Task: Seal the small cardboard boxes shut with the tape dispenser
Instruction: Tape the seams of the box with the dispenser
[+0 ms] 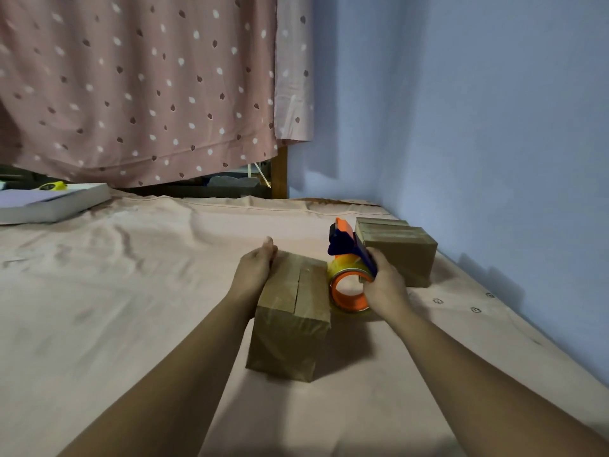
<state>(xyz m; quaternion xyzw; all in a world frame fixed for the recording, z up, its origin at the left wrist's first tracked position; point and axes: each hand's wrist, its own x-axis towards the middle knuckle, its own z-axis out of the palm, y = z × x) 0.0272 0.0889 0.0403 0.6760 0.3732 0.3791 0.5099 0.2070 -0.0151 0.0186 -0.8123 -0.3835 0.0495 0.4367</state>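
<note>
A small cardboard box [293, 311] stands on the bed in the middle, its top flaps meeting along a seam. My left hand [255, 270] rests flat against the box's far left edge, fingers straight. To the right of the box, my right hand [384, 285] grips the orange and blue tape dispenser [349, 268], which holds a roll of clear tape and sits low on the sheet beside the box. A second cardboard box [400, 250] lies behind the dispenser near the wall.
A pink bedsheet [131, 291] covers the bed. A white book [52, 202] with a small yellow object [52, 186] on it lies at the far left. A spotted curtain [138, 87] hangs behind, and a blue wall [494, 127] runs along the right.
</note>
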